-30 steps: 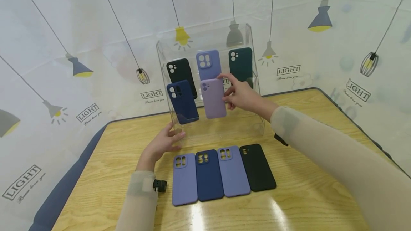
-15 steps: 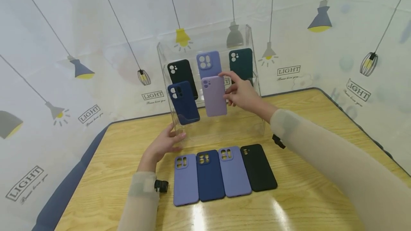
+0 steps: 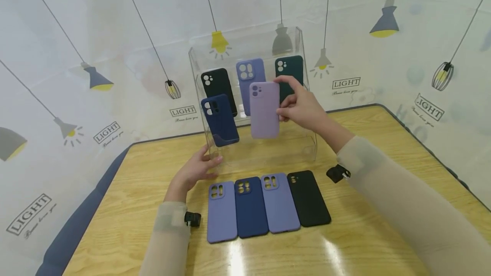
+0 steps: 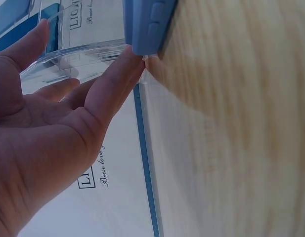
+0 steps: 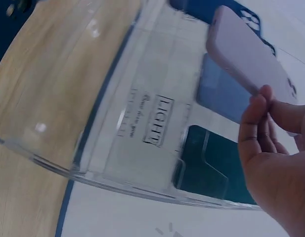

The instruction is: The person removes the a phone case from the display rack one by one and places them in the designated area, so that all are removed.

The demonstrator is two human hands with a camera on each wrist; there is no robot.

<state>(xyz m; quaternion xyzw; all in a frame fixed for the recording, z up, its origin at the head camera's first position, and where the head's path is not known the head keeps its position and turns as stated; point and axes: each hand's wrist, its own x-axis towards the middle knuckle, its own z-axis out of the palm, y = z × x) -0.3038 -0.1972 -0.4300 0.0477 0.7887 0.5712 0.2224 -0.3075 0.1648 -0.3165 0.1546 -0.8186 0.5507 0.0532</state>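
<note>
My right hand [image 3: 303, 105] pinches a lilac phone case [image 3: 265, 114] by its right side, in front of a clear acrylic display stand [image 3: 268, 156]. In the right wrist view, thumb and fingertips meet at the edge of the case. The stand's upper row bears a black case [image 3: 220, 84], a periwinkle case [image 3: 251, 69] and a dark green case [image 3: 289, 65]. A navy case [image 3: 222, 122] leans in the lower row at the left. My left hand [image 3: 195, 167] touches the stand's lower left corner, fingers extended and thumb spread.
Before the stand, a row of cases lies on the wooden table [image 3: 126, 191]: a periwinkle one [image 3: 221, 216], a navy one [image 3: 251, 212], another periwinkle one [image 3: 281, 208] and a black one [image 3: 308, 203]. A lamp-printed curtain [image 3: 134, 12] surrounds the table's back and sides.
My right hand has drawn the lilac case up, to the right and nearer, away from the stand's lower row. The left hand has stayed at the stand's corner.
</note>
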